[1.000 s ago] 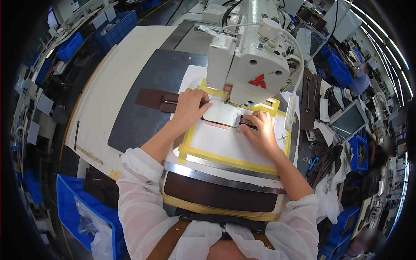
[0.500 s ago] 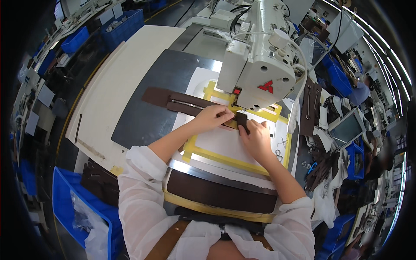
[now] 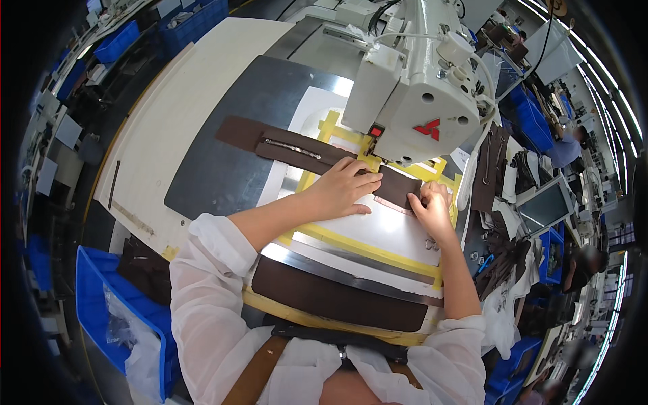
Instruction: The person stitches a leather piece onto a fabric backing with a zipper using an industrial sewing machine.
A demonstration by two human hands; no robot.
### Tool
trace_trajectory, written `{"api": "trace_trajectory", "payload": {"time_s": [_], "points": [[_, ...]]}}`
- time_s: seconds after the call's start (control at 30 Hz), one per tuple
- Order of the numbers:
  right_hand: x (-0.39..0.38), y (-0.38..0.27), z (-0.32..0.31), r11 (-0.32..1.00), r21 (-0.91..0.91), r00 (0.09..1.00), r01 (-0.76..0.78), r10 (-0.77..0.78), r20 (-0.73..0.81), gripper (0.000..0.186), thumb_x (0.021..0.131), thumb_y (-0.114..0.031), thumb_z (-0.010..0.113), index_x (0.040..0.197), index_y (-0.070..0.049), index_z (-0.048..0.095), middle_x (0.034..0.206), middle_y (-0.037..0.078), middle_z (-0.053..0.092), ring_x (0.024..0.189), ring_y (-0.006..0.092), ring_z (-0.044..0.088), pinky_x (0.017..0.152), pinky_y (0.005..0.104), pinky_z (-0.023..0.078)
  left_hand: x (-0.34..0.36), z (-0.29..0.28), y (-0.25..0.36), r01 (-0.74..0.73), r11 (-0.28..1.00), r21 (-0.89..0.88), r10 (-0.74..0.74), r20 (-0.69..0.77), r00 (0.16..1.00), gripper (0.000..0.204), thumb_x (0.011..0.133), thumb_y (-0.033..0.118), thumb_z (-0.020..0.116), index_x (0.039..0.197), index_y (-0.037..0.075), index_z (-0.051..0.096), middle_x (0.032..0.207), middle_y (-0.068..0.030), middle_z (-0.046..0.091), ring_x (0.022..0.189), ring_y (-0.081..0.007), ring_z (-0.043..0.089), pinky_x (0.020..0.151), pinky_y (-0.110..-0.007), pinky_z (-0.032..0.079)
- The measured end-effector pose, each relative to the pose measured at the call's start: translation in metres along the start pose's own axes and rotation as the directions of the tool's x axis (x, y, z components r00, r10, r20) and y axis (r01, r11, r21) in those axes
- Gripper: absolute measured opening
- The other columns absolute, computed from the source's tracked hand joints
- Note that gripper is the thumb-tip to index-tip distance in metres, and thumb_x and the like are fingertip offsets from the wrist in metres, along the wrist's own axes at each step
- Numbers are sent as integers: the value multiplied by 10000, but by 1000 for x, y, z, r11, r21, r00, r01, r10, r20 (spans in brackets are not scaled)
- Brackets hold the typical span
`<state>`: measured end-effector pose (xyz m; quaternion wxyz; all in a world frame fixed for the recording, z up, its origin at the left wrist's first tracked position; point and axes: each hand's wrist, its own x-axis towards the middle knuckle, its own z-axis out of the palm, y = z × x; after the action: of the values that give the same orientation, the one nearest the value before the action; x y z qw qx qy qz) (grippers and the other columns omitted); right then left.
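A dark brown fabric strip [image 3: 398, 187] lies slantwise across the white plate under the sewing machine head [image 3: 412, 101]. A metal zipper [image 3: 290, 148] runs along its left part. My left hand [image 3: 341, 191] rests on the strip, fingers stretched out over its middle and thumb apart on the white plate. My right hand [image 3: 432, 204] pinches the strip's right end between thumb and curled fingers. Part of the strip is covered by my left fingers. Yellow tape [image 3: 368, 246] frames the plate, and the machine's needle area sits just beyond my hands.
A dark metal plate [image 3: 223, 162] and a pale table [image 3: 145, 148] extend to the left. A brown padded panel [image 3: 331, 297] lies nearest my body. Blue bins [image 3: 121, 324] stand at lower left. To the right are a screen [image 3: 545, 206], brown scraps [image 3: 503, 260] and blue-handled scissors [image 3: 484, 263].
My right hand has moved right, and the strip's right end, bunched between my hands before, now lies spread out flat. My left fingers have gone from a pinch to lying over the strip.
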<state>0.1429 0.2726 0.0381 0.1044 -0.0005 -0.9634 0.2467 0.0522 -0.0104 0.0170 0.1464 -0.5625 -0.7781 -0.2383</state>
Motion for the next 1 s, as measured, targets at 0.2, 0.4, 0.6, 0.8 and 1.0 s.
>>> {"api": "trace_trajectory", "payload": {"time_s": [0.2,0.4,0.6,0.8,1.0], "points": [[2,-6,-11,1000,-7,999,-6,6,41,311,919,-172,785,776,27,595,882,108,532,937,291,481,847,401,421,10,-9,0,29,1000,-4,-28,94,995,599,887,494,785,1297,62,716,1452,-33,631,1336,-279,516,1229,-517,341],[2,-7,-15,1000,14,999,17,-17,49,299,919,-161,781,764,27,607,866,100,539,905,281,489,838,399,419,7,0,-1,42,999,-14,-41,39,998,606,877,501,790,1298,71,717,1465,-33,627,1371,-286,499,1251,-539,315],[0,-3,-11,999,38,999,27,-28,28,295,909,-136,780,750,31,595,861,105,531,898,282,492,828,404,417,10,-3,0,66,998,5,-66,79,995,643,882,524,777,1340,78,705,1506,-18,605,1412,-288,471,1265,-560,294],[-2,-3,-10,997,76,1000,14,-15,9,290,915,-129,776,772,41,588,878,112,526,885,283,500,817,403,430,14,-3,2,73,997,30,-76,99,992,660,896,544,754,1363,83,690,1509,-22,599,1421,-288,461,1267,-577,277],[-3,-1,-9,989,147,1000,-8,7,7,296,925,-135,773,776,29,576,889,112,532,872,291,512,810,411,439,17,-6,3,74,996,56,-80,108,991,634,896,538,755,1344,94,689,1491,-36,602,1400,-298,466,1256,-589,275]]}}
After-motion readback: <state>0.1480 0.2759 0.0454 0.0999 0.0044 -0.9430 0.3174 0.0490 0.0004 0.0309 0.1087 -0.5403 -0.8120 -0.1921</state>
